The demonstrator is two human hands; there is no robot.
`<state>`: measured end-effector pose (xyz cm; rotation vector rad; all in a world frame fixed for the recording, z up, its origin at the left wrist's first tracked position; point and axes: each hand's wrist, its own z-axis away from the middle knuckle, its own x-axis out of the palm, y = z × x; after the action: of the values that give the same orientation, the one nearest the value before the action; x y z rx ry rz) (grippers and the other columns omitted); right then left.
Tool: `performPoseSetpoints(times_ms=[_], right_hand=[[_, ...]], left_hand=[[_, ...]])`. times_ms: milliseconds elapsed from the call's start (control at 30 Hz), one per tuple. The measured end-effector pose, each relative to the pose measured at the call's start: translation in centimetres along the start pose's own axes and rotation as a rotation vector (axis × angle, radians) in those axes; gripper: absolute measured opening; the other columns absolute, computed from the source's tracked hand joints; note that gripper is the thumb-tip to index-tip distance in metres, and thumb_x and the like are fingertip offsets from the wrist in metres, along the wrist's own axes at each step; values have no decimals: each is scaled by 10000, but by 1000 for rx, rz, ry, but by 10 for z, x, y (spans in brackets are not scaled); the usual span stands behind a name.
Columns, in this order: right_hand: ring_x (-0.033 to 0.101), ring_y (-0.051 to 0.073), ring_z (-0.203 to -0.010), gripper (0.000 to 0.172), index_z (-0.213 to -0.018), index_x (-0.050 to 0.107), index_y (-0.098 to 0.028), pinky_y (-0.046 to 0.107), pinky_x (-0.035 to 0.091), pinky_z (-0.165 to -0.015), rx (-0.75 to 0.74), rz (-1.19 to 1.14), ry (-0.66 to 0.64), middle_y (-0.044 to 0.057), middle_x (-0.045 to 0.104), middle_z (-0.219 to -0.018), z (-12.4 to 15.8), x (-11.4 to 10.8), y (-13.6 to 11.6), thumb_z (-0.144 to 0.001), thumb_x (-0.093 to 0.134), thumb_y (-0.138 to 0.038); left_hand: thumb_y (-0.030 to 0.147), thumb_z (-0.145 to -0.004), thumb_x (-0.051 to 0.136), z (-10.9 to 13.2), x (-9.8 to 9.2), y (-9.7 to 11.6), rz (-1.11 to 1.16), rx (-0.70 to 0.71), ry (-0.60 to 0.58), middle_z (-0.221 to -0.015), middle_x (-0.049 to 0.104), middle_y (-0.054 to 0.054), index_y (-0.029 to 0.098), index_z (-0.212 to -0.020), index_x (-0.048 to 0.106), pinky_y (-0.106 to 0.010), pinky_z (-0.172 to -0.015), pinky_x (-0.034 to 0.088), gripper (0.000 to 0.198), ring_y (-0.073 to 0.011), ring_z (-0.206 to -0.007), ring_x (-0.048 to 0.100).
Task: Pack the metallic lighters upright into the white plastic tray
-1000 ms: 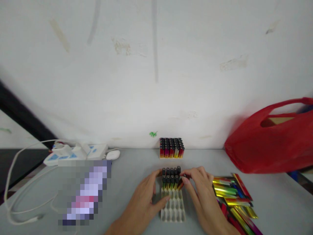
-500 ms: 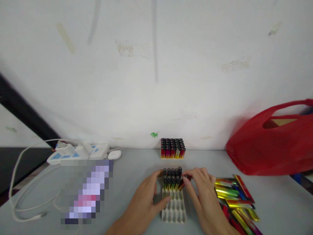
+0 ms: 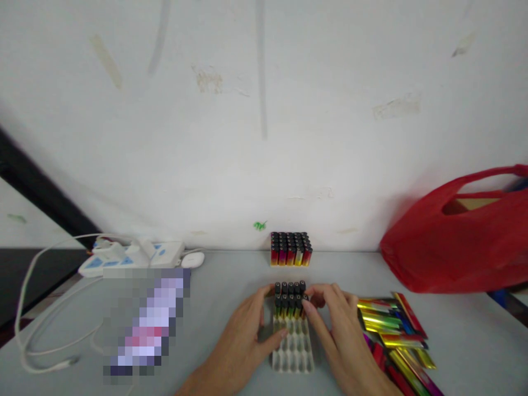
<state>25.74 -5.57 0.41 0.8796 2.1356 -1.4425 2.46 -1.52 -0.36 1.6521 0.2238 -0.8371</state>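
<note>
A pale moulded tray (image 3: 292, 360) with rows of hollow pockets lies in front of me. Black-topped, shiny-bodied lighters (image 3: 291, 305) stand upright in its two far rows, while the nearer pockets show bare. My left hand (image 3: 247, 335) grips the tray's left side, its thumb reaching over the pockets. At the right end of the second row, my right hand (image 3: 334, 319) has its thumb and fingers closed around a lighter (image 3: 306, 300), which stands nearly upright in line with the others; its lower part is partly hidden by the thumb.
Loose metallic lighters (image 3: 383, 319) lie piled right of my right hand. A filled block of lighters (image 3: 291, 250) stands by the wall. A red bag (image 3: 457, 242) sits at right. At left are a power strip (image 3: 132, 258), cables, a white case (image 3: 193, 259) and a pixelated object (image 3: 148, 324).
The lighter in my right hand has gone from tilted beside the second row to nearly upright at its right end. My left hand stays on the tray.
</note>
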Motion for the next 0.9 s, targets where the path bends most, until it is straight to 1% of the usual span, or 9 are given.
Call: performPoseSetpoints(times_ms=[167, 300, 367, 433, 533, 600, 700, 800, 900], right_hand=[[601, 302, -1024, 174, -1223, 635, -307, 442, 467, -915, 40, -11, 19, 52, 715, -1084, 0, -4, -5, -1149, 514, -407], [615, 306, -1004, 162, -1186, 616, -282, 467, 432, -911, 36, 102, 109, 69, 715, -1089, -4, -9, 3, -1144, 488, -373], [634, 328, -1020, 149, -1173, 613, -265, 493, 419, -909, 29, 245, 154, 94, 720, -1089, -6, -11, 8, -1128, 489, -335], [644, 375, -1025, 170, -1189, 631, -238, 525, 421, -890, 39, 472, 177, 144, 723, -1110, -7, -11, 13, -1095, 515, -319], [657, 442, -1030, 272, -1251, 675, -170, 574, 450, -893, 95, 845, 139, 230, 723, -1179, -5, -9, 17, -1051, 547, -305], [653, 504, -1161, 343, -1298, 692, -126, 624, 451, -986, 127, 1019, 86, 286, 700, -1313, -3, -9, 18, -1042, 570, -319], [563, 618, -1356, 531, -1403, 670, -48, 678, 402, -1100, 174, 1161, 68, 385, 551, -1549, -4, -13, 19, -1040, 612, -432], [559, 666, -1345, 626, -1450, 643, -19, 697, 450, -1033, 269, 1209, 103, 441, 470, -1593, -9, -24, 25, -1079, 547, -514], [620, 666, -1249, 599, -1325, 697, -45, 723, 513, -888, 388, 1140, 118, 441, 570, -1463, -14, -37, 39, -1112, 446, -544]], left_hand=[[270, -929, 786, 0, 0, -2, 3, 3, 1, -1003, 661, -24, 252, -1588, 498, -392, -911, 503, 720, -275, -949, 638], [278, -939, 774, -1, -1, 0, 0, -1, -10, -1026, 664, -34, 243, -1594, 499, -405, -927, 506, 711, -274, -949, 635], [278, -946, 770, -1, -1, 1, -4, -5, -15, -1057, 666, -42, 239, -1602, 493, -411, -943, 506, 712, -274, -962, 633], [281, -947, 776, -2, -1, 0, -12, -6, -15, -1054, 662, -41, 236, -1606, 490, -412, -946, 507, 720, -273, -966, 632], [296, -944, 786, -2, 0, -3, -29, -6, -9, -1032, 658, -34, 239, -1609, 489, -417, -952, 510, 730, -276, -967, 630], [295, -948, 777, -1, 1, -4, -35, -8, -8, -1046, 662, -38, 238, -1613, 484, -423, -960, 510, 729, -276, -970, 631], [283, -948, 768, -1, 1, -4, -30, -10, -11, -1067, 666, -46, 226, -1610, 483, -428, -966, 511, 723, -274, -966, 634], [292, -950, 767, 0, 0, -2, -32, -14, -14, -1052, 662, -44, 221, -1608, 487, -432, -967, 511, 718, -277, -968, 634], [313, -966, 756, -1, -1, 0, -34, -14, -23, -1016, 653, -36, 224, -1615, 483, -432, -960, 512, 709, -281, -968, 636]])
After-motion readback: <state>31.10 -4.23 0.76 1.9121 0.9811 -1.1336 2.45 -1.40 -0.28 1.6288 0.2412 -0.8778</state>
